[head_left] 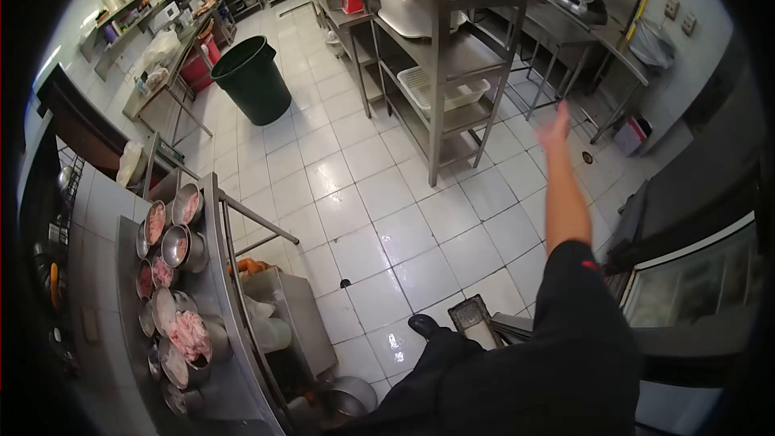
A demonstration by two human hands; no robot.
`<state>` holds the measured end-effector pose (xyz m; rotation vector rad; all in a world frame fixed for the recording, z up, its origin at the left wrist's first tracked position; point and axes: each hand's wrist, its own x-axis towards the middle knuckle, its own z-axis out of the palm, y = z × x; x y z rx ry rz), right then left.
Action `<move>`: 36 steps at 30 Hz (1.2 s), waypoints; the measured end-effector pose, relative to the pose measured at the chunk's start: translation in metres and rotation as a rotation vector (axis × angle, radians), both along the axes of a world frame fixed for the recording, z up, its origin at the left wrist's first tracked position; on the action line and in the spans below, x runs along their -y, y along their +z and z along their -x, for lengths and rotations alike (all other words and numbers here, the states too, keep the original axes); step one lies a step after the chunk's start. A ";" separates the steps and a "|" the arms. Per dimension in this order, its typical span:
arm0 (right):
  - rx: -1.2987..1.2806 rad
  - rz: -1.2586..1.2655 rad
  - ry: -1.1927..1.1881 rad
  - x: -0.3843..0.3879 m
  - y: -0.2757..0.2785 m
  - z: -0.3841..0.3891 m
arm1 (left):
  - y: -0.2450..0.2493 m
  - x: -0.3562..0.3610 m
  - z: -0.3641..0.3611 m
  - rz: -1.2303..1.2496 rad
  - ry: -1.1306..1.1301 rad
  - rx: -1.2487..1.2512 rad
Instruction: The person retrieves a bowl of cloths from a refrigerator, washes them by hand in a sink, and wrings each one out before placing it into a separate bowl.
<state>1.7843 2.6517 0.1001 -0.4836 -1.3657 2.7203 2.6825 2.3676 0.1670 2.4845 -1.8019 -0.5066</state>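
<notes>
My right hand (555,127) reaches forward from a black short sleeve, held out above the tiled floor. Its outline is a little blurred, but the fingers look stretched out and nothing shows in them. Nearest to it in the picture are the steel shelf rack (437,113) on its left and the legs of a steel table on its right; it appears apart from both. My left hand is out of view.
At left, a steel counter (236,307) carries several metal bowls of pinkish meat (192,336). A green bin (252,81) stands on the floor. A glass-fronted door (693,278) is at right. By my shoe (423,325) lies a dark floor grate (470,312).
</notes>
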 end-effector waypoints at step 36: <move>-0.778 -0.640 2.592 0.316 -0.004 -1.012 | -0.019 -0.231 -0.641 0.531 0.888 0.215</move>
